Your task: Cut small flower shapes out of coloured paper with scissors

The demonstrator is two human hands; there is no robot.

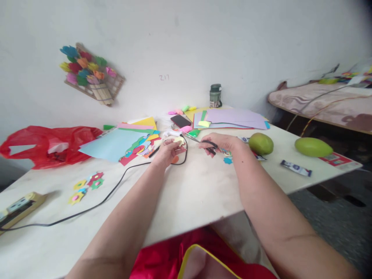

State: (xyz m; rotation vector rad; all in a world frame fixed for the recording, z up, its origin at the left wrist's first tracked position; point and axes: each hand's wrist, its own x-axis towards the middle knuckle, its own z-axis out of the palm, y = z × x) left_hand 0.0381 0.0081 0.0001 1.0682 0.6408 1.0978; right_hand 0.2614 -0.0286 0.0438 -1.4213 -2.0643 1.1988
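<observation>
Between the fingers of my left hand [167, 152] is a small pale yellow paper piece [179, 141]. My right hand [218, 142] is closed around scissors [209, 144] with dark handles; their blades point left toward the yellow paper. Whether the blades touch the paper I cannot tell. Coloured paper scraps [141, 148] lie left of my left hand. A black cable [122, 178] loops behind and beside that hand. Small cut pieces, one a blue paper piece [228, 160], lie under and beside my right wrist.
Finished paper flowers [95, 179] and a power strip [21, 207] are at the left, below a red plastic bag [52, 149]. Behind are a phone [180, 121], paper sheets [232, 117] and a green tumbler [215, 95]. Green fruit [260, 143] and a glue tube [296, 168] lie at the right.
</observation>
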